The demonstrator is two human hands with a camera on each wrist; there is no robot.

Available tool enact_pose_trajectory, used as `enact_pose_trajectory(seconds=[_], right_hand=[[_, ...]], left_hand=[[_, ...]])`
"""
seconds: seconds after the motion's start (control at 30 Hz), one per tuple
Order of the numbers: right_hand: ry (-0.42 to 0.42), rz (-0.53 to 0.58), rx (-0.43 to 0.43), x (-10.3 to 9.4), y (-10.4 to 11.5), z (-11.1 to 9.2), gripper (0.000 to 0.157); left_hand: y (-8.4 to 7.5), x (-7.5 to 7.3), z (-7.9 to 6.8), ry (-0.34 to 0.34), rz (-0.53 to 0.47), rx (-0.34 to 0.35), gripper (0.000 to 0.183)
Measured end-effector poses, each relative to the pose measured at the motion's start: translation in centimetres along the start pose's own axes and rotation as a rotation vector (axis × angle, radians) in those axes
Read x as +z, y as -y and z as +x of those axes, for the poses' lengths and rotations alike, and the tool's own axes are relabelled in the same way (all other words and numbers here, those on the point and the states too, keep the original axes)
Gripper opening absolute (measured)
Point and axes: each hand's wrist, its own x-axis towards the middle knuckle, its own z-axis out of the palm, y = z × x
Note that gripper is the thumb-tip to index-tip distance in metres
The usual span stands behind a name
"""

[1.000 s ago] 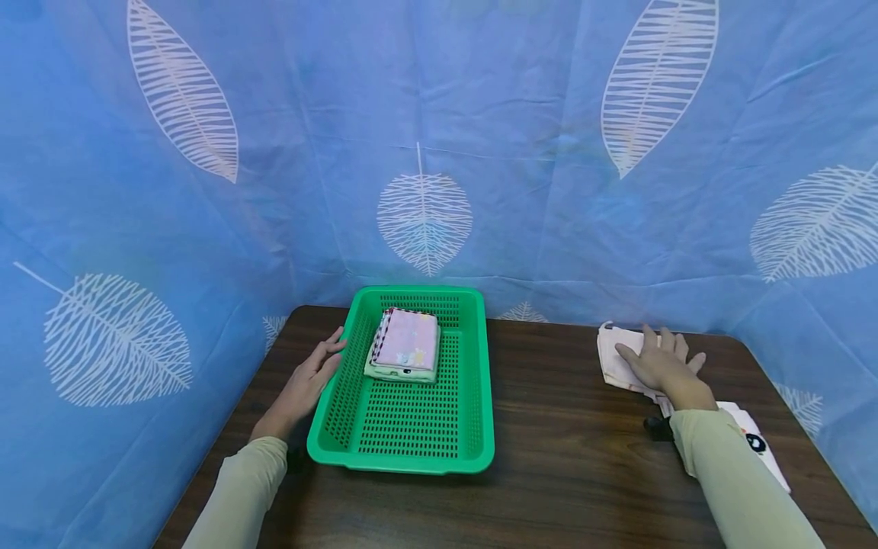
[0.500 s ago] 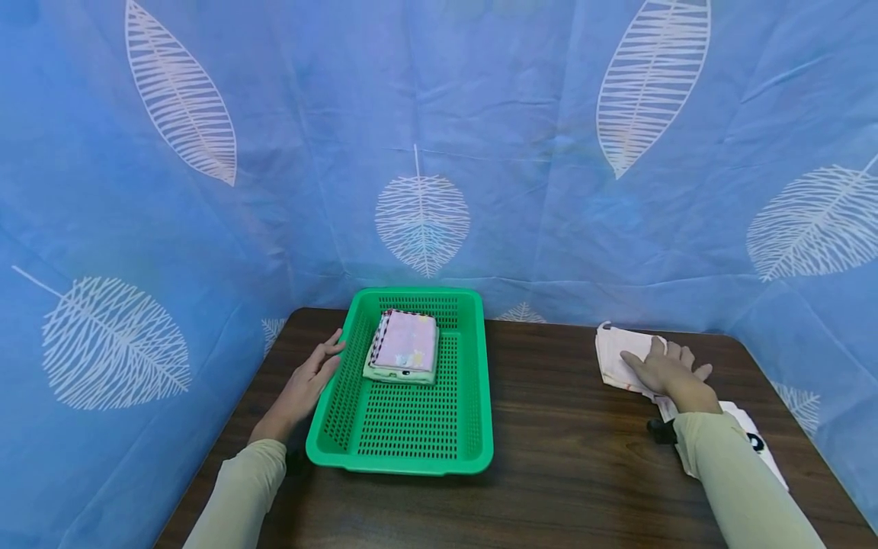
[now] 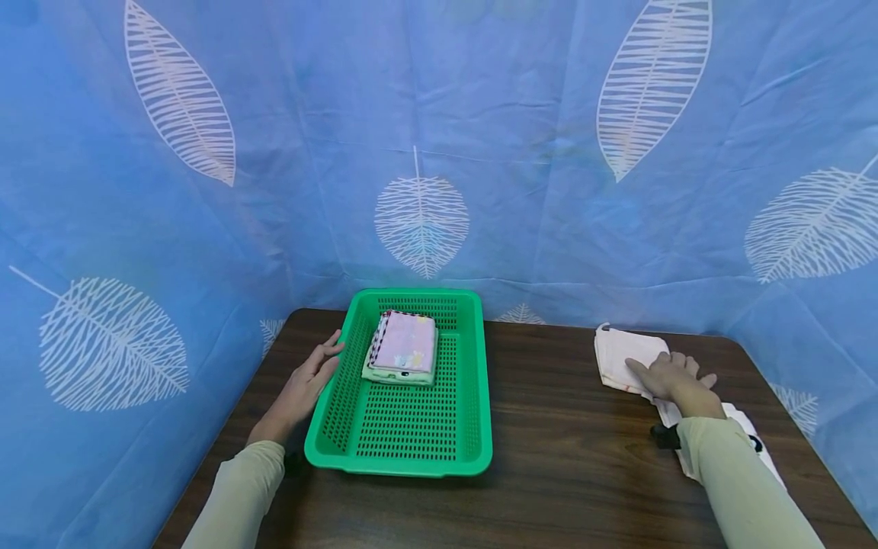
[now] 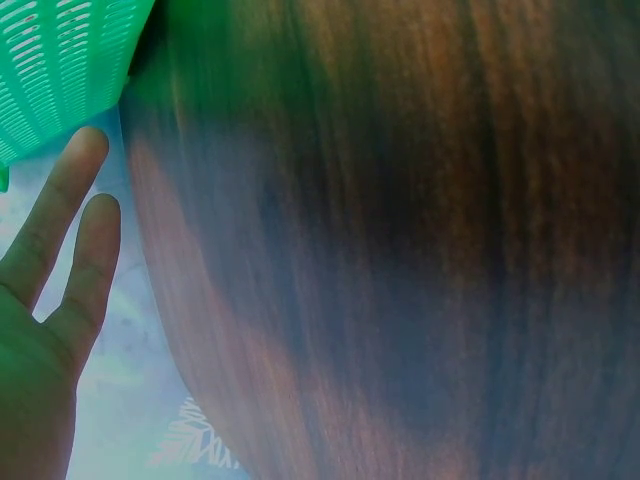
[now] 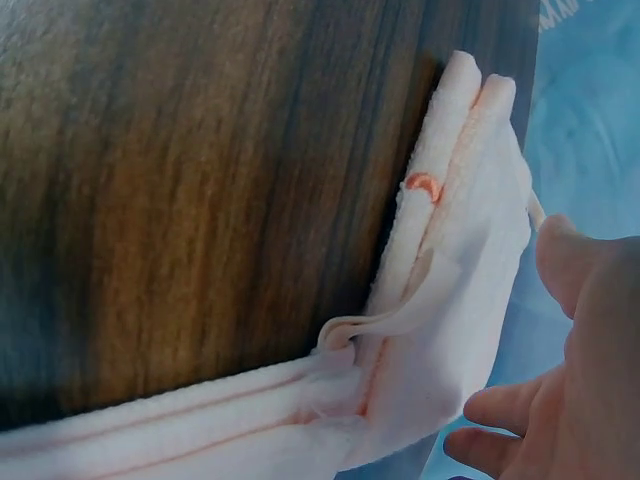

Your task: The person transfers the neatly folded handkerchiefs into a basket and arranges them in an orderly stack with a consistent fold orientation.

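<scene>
Beside the left wall of a green plastic basket (image 3: pixel 398 466) lies my left hand (image 3: pixel 296 393), fingers extended along its rim; whether they touch it I cannot tell. In the left wrist view two straight fingers (image 4: pixel 95 250) show near the basket. Folded pink and pale-green towels (image 3: pixel 406 343) are stacked inside the basket. My right hand (image 3: pixel 675 381) is over the near right part of a folded white towel (image 3: pixel 626 357), fingers spread and loosely bent. The right wrist view shows the towel's layered edges (image 5: pixel 440 200) and a strap-like loop (image 5: pixel 385 315), with the thumb close by.
Another white cloth with a black print (image 3: pixel 763 454) lies partly beneath the right forearm. The dark wooden table (image 3: pixel 549 457) backs onto a blue curtain (image 3: pixel 507 221) with white leaf patterns, which also hangs along both sides.
My right hand has slid a little to the right and back toward me, so more of the white towel shows. My left hand and the basket have stayed in place.
</scene>
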Motion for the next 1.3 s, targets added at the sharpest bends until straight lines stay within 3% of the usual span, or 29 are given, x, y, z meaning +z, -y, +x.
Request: enact_pose_trajectory(seconds=[0.37,0.63,0.93,1.3], right_hand=[[0.039,0.017,0.02,0.2,-0.2,0.1,0.107],[0.043,0.066,0.084,0.4,-0.8,0.4,0.109],[0.076,0.072,0.075,0.8,-1.3,0.4,0.106],[0.043,0.057,0.091,1.0,-0.8,0.5,0.099]], left_hand=[[0.2,0.0,0.0,0.0,0.002,0.003,0.048],[0.0,0.1,-0.1,-0.001,0.009,-0.003,0.051],[0.0,-0.1,-0.1,-0.005,0.009,-0.002,0.051],[0.0,0.0,0.0,-0.006,0.005,-0.011,0.051]])
